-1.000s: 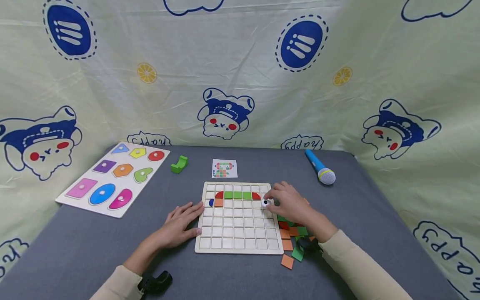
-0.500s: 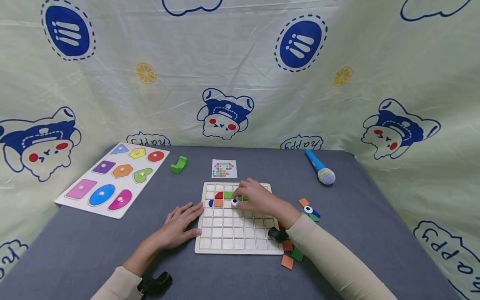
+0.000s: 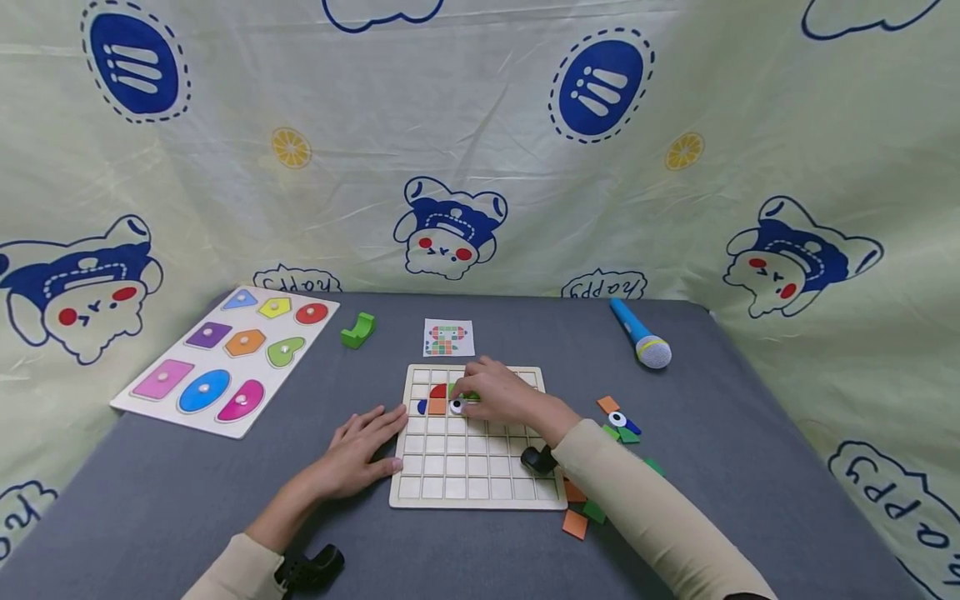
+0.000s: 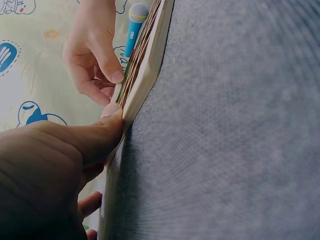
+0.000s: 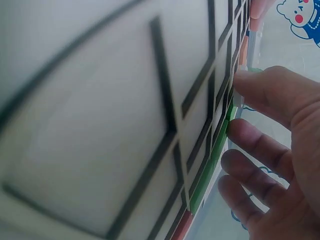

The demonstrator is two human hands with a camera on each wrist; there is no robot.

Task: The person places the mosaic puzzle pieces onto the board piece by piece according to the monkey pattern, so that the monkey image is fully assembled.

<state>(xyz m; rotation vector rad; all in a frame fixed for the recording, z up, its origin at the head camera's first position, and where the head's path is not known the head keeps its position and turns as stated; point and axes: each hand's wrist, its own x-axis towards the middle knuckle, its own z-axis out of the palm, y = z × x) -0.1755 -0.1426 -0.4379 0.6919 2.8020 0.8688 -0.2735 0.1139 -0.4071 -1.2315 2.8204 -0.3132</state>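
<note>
A pale wooden grid board (image 3: 465,492) lies on the grey table. My left hand (image 3: 362,454) rests against its left edge, fingers extended, thumb touching the rim. Over the second row, my right hand (image 3: 504,396) pinches a white tile with a black dot (image 3: 456,407), like an eye, between thumb and finger. Just left of it sit an orange square tile (image 3: 437,406) and a blue rounded tile (image 3: 422,406). A red curved tile (image 3: 438,390) is in the row above. Green tiles (image 5: 207,172) in that row are partly hidden by my right hand in the head view.
A small pattern card (image 3: 448,337) lies behind the board. Loose orange tiles (image 3: 574,524) and others lie to its right, partly under my right arm. A toy microphone (image 3: 641,335), a green curved block (image 3: 358,330) and a shape puzzle board (image 3: 225,358) stand farther off.
My right hand has moved left across the board with the eye tile, from the right edge to beside the orange tile. My left hand has stayed in place.
</note>
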